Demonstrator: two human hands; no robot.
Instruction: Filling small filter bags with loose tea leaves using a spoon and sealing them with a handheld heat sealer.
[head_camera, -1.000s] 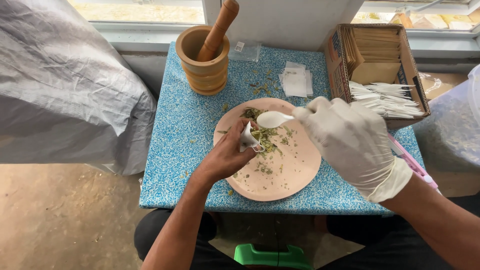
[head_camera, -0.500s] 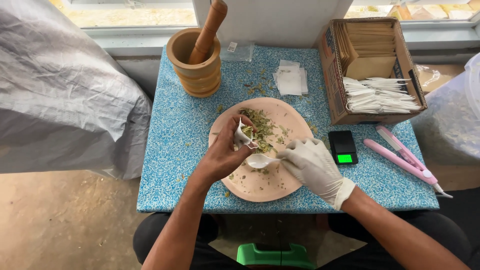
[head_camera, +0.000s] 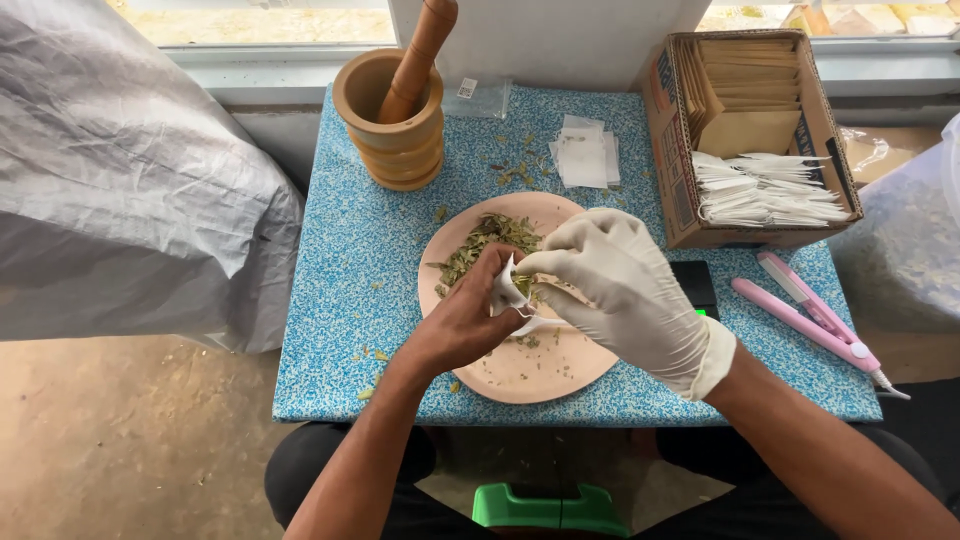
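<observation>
Over the pink plate (head_camera: 560, 375), the bare left hand (head_camera: 455, 325) pinches a small white sachet (head_camera: 507, 293) open; the gloved right hand (head_camera: 620, 285), closed, seemingly spoons dried leaves (head_camera: 485, 240) inside. Next: steady tipping.

Both grips meet over the plate (head_camera: 520, 375), which lies on the bench (head_camera: 340, 300); the left grip (head_camera: 465, 320) sits just left of the right grip (head_camera: 620, 285), the small bag (head_camera: 507, 292) pinched between them. Dried leaves (head_camera: 485, 240) lie on the plate just behind the left grip. Farther behind and to the left stands the mortar (head_camera: 395, 120) with the pestle (head_camera: 420, 50) in it. Behind the grips lies a stack of small bags (head_camera: 585, 160). Right of the right grip sits the scale (head_camera: 692, 285), then the sealer (head_camera: 810, 320); the box (head_camera: 760, 130) stands behind these.
</observation>
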